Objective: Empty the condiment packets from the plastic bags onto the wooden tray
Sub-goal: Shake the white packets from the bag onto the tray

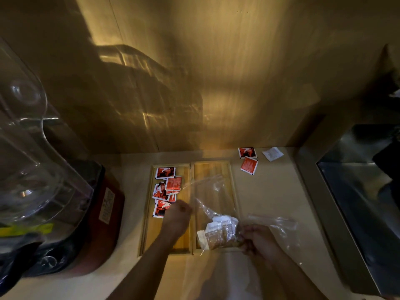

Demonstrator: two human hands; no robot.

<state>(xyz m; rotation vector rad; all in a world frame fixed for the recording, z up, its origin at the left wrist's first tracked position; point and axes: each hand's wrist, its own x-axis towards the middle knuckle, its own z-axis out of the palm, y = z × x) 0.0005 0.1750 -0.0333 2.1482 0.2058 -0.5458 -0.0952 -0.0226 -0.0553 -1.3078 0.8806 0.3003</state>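
A wooden tray [213, 167] with two long compartments lies on the counter. Several red condiment packets [166, 187] are piled in its left compartment. Over the right compartment hangs a clear plastic bag [211, 198] with brown and white packets [219, 231] bunched at its lower end. My left hand [177, 217] pinches the bag's upper edge near the tray's divider. My right hand [257, 239] grips the bag's lower end beside the packets. A second, crumpled clear bag [279, 226] lies right of that hand.
Two red packets [249, 159] and a white packet [272, 153] lie on the counter beyond the tray's right end. A blender with a clear jar [28, 161] and red base [101, 215] stands at left. A steel sink [355, 191] is at right.
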